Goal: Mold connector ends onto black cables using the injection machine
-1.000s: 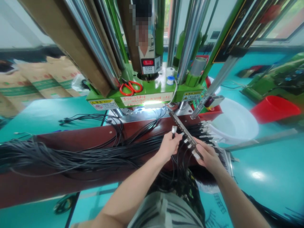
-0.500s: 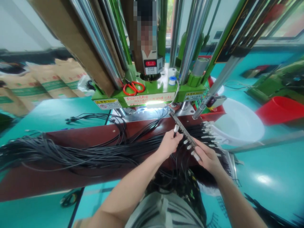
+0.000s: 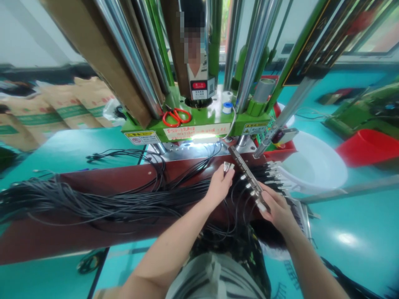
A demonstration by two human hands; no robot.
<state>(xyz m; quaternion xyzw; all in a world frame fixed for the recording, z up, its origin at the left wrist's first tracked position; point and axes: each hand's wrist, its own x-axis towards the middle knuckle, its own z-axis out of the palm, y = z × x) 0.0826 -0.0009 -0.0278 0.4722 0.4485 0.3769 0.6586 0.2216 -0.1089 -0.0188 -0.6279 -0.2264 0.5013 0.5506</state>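
My right hand point(image 3: 276, 207) is closed on the near end of a long metal bar point(image 3: 246, 171), which slants up and away toward the machine. Several silvery cable connectors point(image 3: 249, 186) sit along the bar's left side, with black cables hanging below them. Left of the bar, my left hand point(image 3: 220, 185) pinches small silvery cable connectors point(image 3: 228, 166) between thumb and fingers, apart from the bar. A thick bundle of black cables point(image 3: 124, 197) runs beneath my left hand over the dark red board point(image 3: 93, 236).
Ahead stands a green press point(image 3: 146, 128) with upright steel rods and a lit work area. Red-handled scissors point(image 3: 176, 118) and a blue-and-white spool point(image 3: 227, 108) lie on it. A white tub point(image 3: 314, 162) and a red bucket point(image 3: 370, 146) are at the right. Paper sacks point(image 3: 59, 104) stand at the left.
My left hand has drawn back slightly left from the bar, with connectors now showing at its fingertips. The bar and my right hand have shifted a little to the right.
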